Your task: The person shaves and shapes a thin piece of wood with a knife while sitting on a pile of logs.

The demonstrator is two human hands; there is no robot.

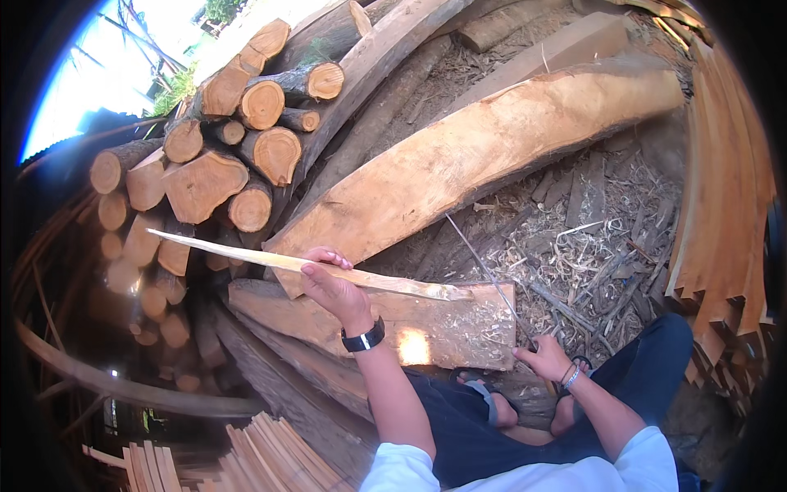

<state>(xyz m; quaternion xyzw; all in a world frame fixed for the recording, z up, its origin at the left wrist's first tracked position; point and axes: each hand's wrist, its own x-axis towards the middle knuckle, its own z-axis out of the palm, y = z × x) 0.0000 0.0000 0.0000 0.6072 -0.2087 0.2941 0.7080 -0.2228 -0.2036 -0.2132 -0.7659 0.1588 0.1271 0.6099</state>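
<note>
My left hand (328, 283), with a black band on its wrist, is closed round the middle of a long, pale wooden strip (393, 284). The strip tapers to a point at the far left; its thicker right end lies over a flat wooden board (459, 336) before me. In my right hand (544, 357), beside the board's right end, is the grip of a long, thin, dark blade (484, 266). It looks like a machete seen nearly edge-on, slanting up and left past the board's corner. Shavings are scattered on the board. The blade and strip are apart.
A thick curved slab (484, 148) lies beyond the board. Cut logs (262, 104) are stacked at the left. Shavings (566, 271) and bark cover the ground. Sawn planks (721, 189) stand at the right, with thin slats (279, 447) at lower left. My feet are near the board.
</note>
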